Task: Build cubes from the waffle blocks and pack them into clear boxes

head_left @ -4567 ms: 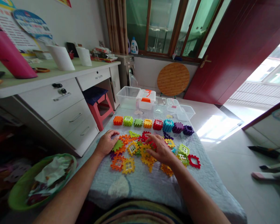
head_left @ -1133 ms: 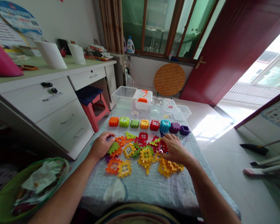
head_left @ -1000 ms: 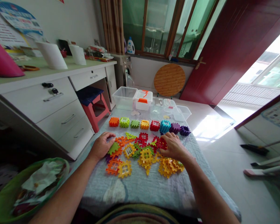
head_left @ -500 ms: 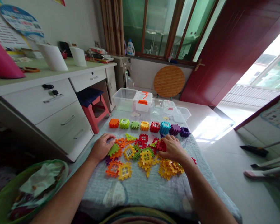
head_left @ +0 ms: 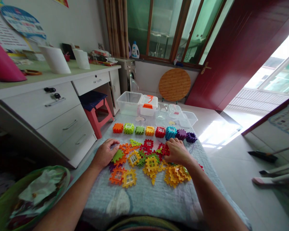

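My left hand (head_left: 107,153) rests at the left edge of a loose pile of toothed plastic building tiles. Its thumb and fingers are apart, close beside a green tile (head_left: 118,156). At the pile's far right, my right hand (head_left: 177,150) has its fingers curled down round a red tile (head_left: 166,149), partly hidden by them. Between the hands lie a yellow window tile (head_left: 134,158) and several red, orange and green ones. Yellow tiles (head_left: 174,175) are heaped below my right wrist. Nearer me, an orange window tile (head_left: 117,174) touches another yellow window tile (head_left: 129,178).
Behind the pile stands a row of assembled cubes, from an orange cube (head_left: 118,128) to a dark purple cube (head_left: 191,137). Clear plastic boxes (head_left: 129,103) line the table's far end. A desk (head_left: 55,109), red stool (head_left: 100,110) and green bin (head_left: 62,179) are on the left.
The red tile at my right hand has tipped more upright, and that hand has shifted slightly. My left hand stays in nearly the same place.
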The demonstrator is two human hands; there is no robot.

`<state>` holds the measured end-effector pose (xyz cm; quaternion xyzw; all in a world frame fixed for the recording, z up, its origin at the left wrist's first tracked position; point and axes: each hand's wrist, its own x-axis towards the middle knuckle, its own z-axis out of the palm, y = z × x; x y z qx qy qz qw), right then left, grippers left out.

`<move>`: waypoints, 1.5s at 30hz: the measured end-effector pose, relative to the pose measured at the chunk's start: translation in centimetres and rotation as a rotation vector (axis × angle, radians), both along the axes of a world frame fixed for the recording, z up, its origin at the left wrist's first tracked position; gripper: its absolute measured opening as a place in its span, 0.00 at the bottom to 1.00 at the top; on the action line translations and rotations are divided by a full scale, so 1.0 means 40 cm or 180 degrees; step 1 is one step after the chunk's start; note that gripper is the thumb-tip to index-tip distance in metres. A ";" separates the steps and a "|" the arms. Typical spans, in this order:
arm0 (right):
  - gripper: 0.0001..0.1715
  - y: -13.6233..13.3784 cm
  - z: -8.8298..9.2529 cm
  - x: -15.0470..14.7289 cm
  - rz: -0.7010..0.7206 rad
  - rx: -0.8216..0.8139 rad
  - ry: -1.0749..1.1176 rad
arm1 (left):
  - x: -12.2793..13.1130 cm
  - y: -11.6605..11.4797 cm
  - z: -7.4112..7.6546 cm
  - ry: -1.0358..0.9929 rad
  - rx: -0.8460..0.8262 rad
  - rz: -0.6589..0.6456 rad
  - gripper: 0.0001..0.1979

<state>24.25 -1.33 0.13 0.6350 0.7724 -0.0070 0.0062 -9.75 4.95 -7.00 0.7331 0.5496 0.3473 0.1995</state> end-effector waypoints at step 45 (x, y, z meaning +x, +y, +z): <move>0.14 0.058 0.044 0.003 0.0529 0.0293 0.0841 | -0.002 -0.002 0.001 0.0023 -0.0014 -0.0038 0.14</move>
